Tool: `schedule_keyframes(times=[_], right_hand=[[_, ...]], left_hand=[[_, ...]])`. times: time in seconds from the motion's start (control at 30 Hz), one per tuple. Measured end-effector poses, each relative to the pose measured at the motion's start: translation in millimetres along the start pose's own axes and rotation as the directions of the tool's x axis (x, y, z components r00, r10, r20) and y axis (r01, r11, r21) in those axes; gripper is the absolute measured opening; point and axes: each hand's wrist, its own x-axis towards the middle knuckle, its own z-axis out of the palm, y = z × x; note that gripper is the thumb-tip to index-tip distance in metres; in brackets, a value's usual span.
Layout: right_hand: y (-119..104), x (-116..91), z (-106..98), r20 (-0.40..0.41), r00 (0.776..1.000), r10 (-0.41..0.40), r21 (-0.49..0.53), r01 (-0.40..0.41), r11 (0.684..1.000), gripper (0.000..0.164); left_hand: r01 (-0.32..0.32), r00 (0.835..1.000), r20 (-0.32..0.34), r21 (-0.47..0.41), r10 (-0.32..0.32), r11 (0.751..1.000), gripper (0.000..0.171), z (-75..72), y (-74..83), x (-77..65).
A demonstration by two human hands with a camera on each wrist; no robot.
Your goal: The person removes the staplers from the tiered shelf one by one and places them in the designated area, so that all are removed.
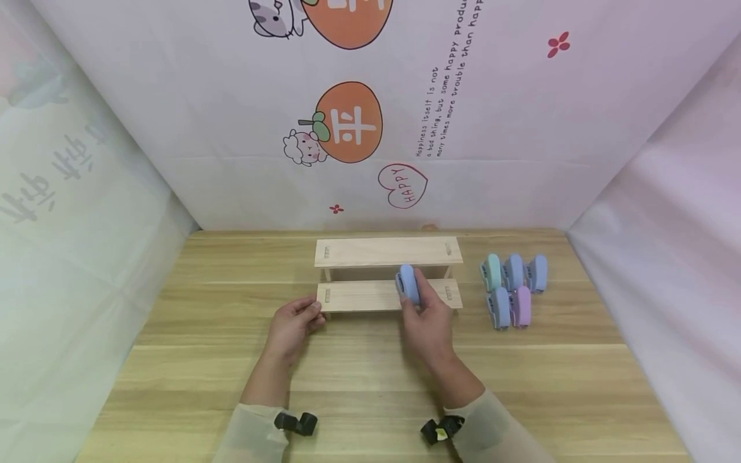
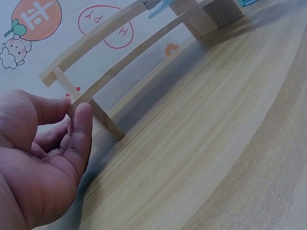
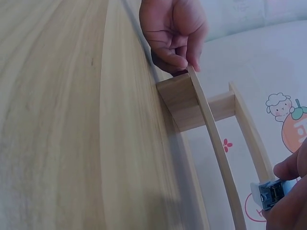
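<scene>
A two-tier wooden shelf (image 1: 359, 296) stands on the table, its rear board higher than the front one. My left hand (image 1: 292, 326) pinches the left end of the front board between thumb and fingers, as the left wrist view also shows. In my right hand (image 1: 428, 320) is a blue stapler (image 1: 409, 283), gripped between thumb and fingers over the right part of the front board. The right wrist view shows one end of this stapler (image 3: 271, 193) beside the curled fingers. Both boards bear small dark markings near their ends.
Right of the shelf, several staplers stand in two rows: a mint one (image 1: 493, 272), blue ones (image 1: 513, 272) and a purple one (image 1: 521, 306). A printed white cloth (image 1: 492, 186) hangs behind the wood-grain table (image 1: 370, 379), and pale cloths flank it.
</scene>
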Motion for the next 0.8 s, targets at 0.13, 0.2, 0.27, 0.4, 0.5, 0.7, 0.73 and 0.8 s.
schedule_keyframes(times=[0.13,0.2,0.27,0.4,0.5,0.7,0.73,0.8], right_hand=[[1.2,0.0,-1.3,-0.008,1.000,-0.011,-0.009,0.011,1.000,0.059],[1.8,-0.2,-1.8,-0.010,1.000,-0.008,-0.011,0.008,1.000,0.059],[2.2,-0.7,-2.1,-0.011,1.000,0.001,-0.020,-0.002,1.000,0.059],[3.6,-0.9,-2.9,-0.010,1.000,0.005,-0.031,-0.005,0.999,0.059],[5.0,-0.9,-3.6,-0.014,1.000,0.001,-0.032,-0.002,0.999,0.059],[7.3,-0.9,-6.3,-0.029,1.000,-0.001,-0.044,-0.001,0.999,0.059],[7.7,-0.7,-7.0,-0.030,1.000,-0.001,-0.050,0.000,0.999,0.059],[8.1,0.1,-8.5,-0.031,1.000,0.000,-0.057,-0.002,0.998,0.058]], left_hand=[[-0.001,1.000,0.003,0.001,0.001,1.000,0.040,-0.5,0.5,-0.3],[-0.001,1.000,0.005,0.003,0.001,1.000,0.041,-0.8,0.4,0.0],[-0.003,1.000,0.008,0.005,0.002,1.000,0.042,-1.3,0.1,0.2],[0.005,1.000,-0.001,0.003,-0.005,1.000,0.041,-1.3,-1.1,2.0],[0.012,1.000,-0.015,0.011,-0.012,1.000,0.041,-0.3,-2.0,3.4],[0.026,0.999,-0.046,0.019,-0.025,0.999,0.039,3.0,-3.2,5.0],[0.030,0.998,-0.053,0.013,-0.029,0.999,0.038,3.4,-3.3,5.0],[0.029,0.998,-0.055,0.008,-0.028,1.000,0.038,3.7,-3.3,4.6]])
